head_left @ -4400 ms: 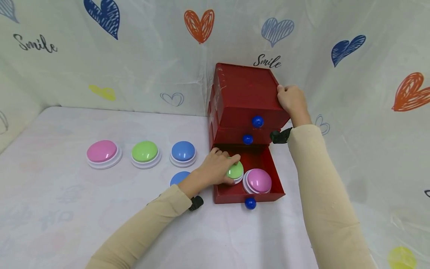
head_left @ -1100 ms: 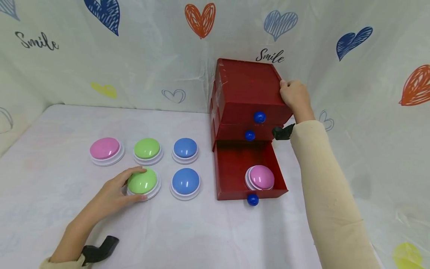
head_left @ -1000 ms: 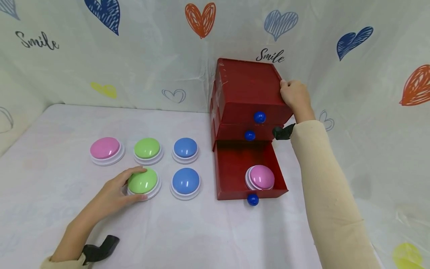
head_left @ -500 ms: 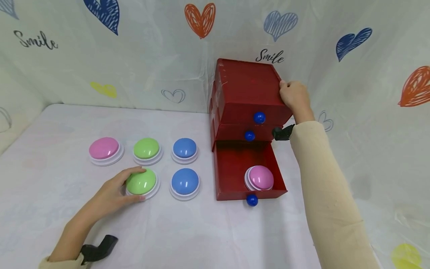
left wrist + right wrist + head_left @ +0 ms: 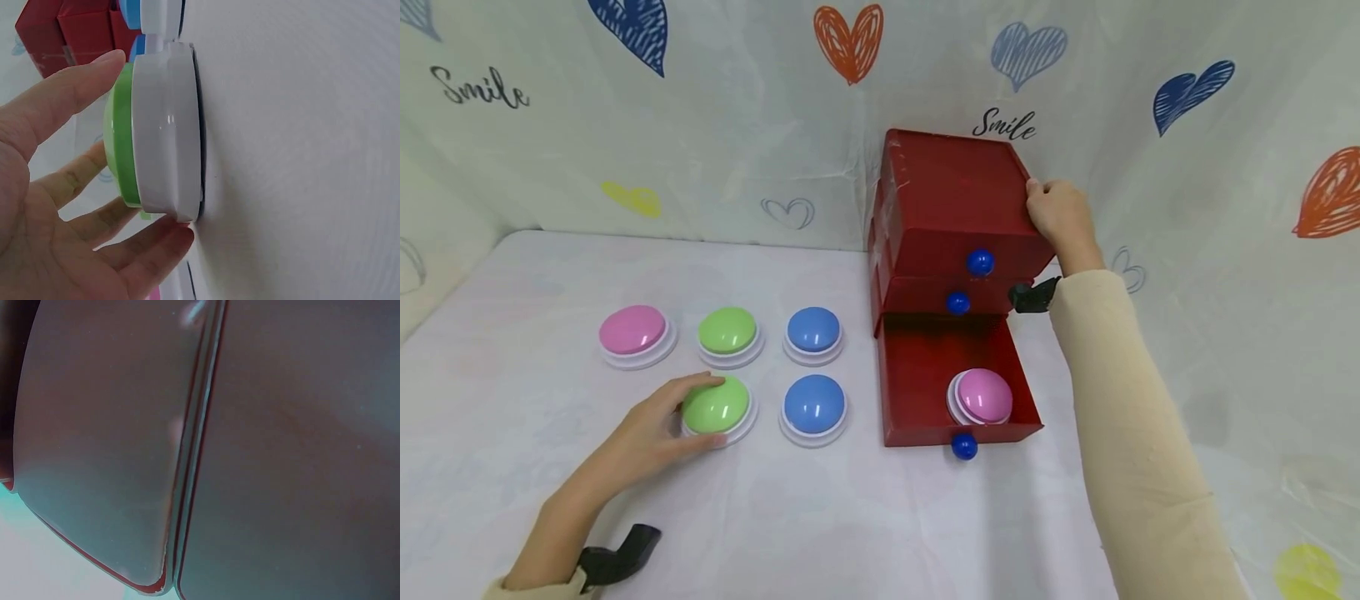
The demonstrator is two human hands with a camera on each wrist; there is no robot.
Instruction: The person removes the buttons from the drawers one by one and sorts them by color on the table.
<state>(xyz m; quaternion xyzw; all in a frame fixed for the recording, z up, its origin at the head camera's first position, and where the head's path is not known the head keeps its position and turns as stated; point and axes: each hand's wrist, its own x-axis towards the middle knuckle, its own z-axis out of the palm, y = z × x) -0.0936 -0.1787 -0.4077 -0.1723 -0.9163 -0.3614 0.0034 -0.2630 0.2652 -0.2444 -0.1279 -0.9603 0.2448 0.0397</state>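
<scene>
A green dome button (image 5: 717, 406) with a white base sits on the white-covered table, in the front row. My left hand (image 5: 651, 433) holds it from the left, thumb on the near side and fingers round the far side. Close up in the left wrist view, the thumb overlaps the dome of the green button (image 5: 165, 137) and the other fingertips lie at its base. My right hand (image 5: 1060, 215) grips the upper right edge of a red drawer cabinet (image 5: 958, 187); the right wrist view shows only the cabinet's dark side (image 5: 100, 450).
The cabinet's bottom drawer (image 5: 913, 375) is pulled out, with a pink dome button (image 5: 985, 396) inside at the front right. Left of it stand two blue buttons (image 5: 814, 404), another green button (image 5: 727, 330) and another pink one (image 5: 632, 330). Blue knobs (image 5: 981, 262) mark the drawer fronts.
My left hand has taken the green button out of the drawer and brought it left onto the table. Over the last second it has stayed there. My right hand keeps its grip on the cabinet.
</scene>
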